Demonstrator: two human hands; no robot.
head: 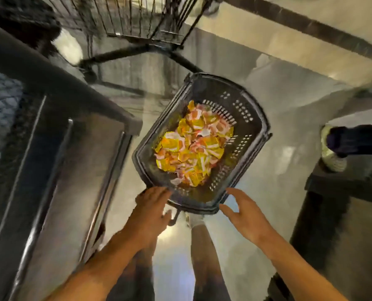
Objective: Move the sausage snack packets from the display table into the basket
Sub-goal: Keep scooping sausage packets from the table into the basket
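A black plastic basket [252, 124] with perforated walls sits on the shiny floor in front of me. A heap of yellow, orange and pink sausage snack packets [193, 144] fills its bottom. My left hand [152, 211] reaches to the basket's near left corner with fingers spread, at or just short of the rim. My right hand [243, 213] hovers by the near right corner, fingers straight and thumb apart. Neither hand holds a packet. The frame is motion-blurred.
A dark display table with metal rails [57, 148] stands on the left. A black wire rack [141, 20] on legs is at the top. Another person's shoe [332, 148] shows on the right, beside a dark fixture [332, 209]. My own legs are below.
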